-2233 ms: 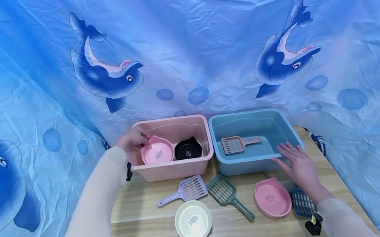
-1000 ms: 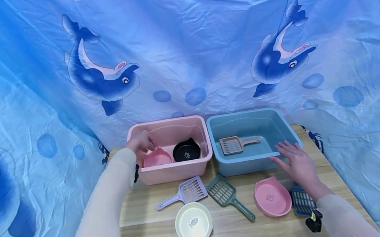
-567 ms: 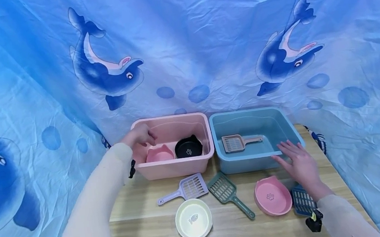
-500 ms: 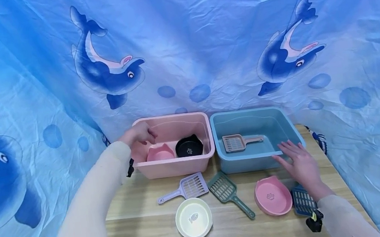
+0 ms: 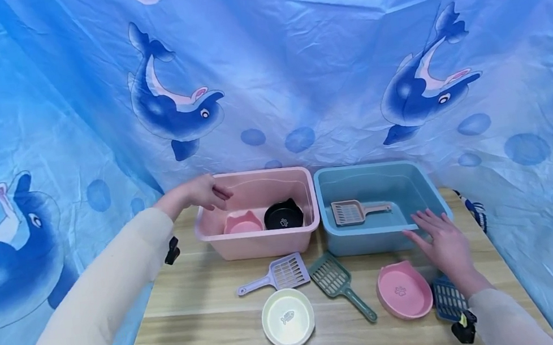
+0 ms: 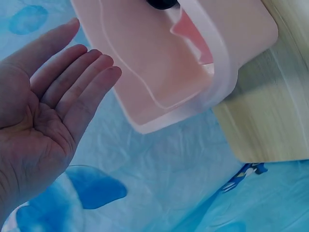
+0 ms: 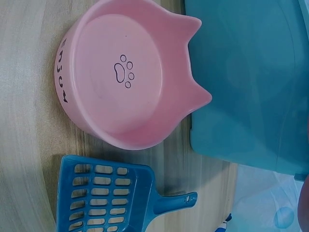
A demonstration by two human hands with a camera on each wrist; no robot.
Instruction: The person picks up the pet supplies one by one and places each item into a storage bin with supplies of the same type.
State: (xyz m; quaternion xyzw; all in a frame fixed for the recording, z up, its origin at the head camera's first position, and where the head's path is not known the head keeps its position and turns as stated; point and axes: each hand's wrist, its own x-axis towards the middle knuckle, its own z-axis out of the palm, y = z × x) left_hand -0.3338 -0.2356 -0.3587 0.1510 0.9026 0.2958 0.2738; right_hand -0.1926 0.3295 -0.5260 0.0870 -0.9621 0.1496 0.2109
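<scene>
My left hand (image 5: pixel 202 193) is over the left end of the pink bin (image 5: pixel 261 244), its fingers relaxed and holding nothing; the left wrist view shows the bare palm (image 6: pixel 38 125). Inside that bin sit a pink cat-eared bowl (image 5: pixel 243 223) and, to its right, a black cat-eared bowl (image 5: pixel 283 215). My right hand (image 5: pixel 447 247) rests with spread fingers at the front rim of the blue bin (image 5: pixel 373 241). A beige litter scoop (image 5: pixel 355 212) lies in the blue bin. Below the right hand are a pink paw-print bowl (image 7: pixel 116 72) and a blue litter scoop (image 7: pixel 101 193), its handle partly hidden in the head view.
On the wooden table (image 5: pixel 213 339), in front of the bins, lie a lilac litter scoop (image 5: pixel 288 272), a green litter scoop (image 5: pixel 331 277) and a cream bowl (image 5: pixel 288 319) with a fish print. A blue dolphin curtain (image 5: pixel 271 82) hangs behind and at both sides.
My left hand has lowered the pink bowl into the pink bin, let go of it, and drawn up and left toward the bin's edge. The right hand has stayed at the blue bin's rim.
</scene>
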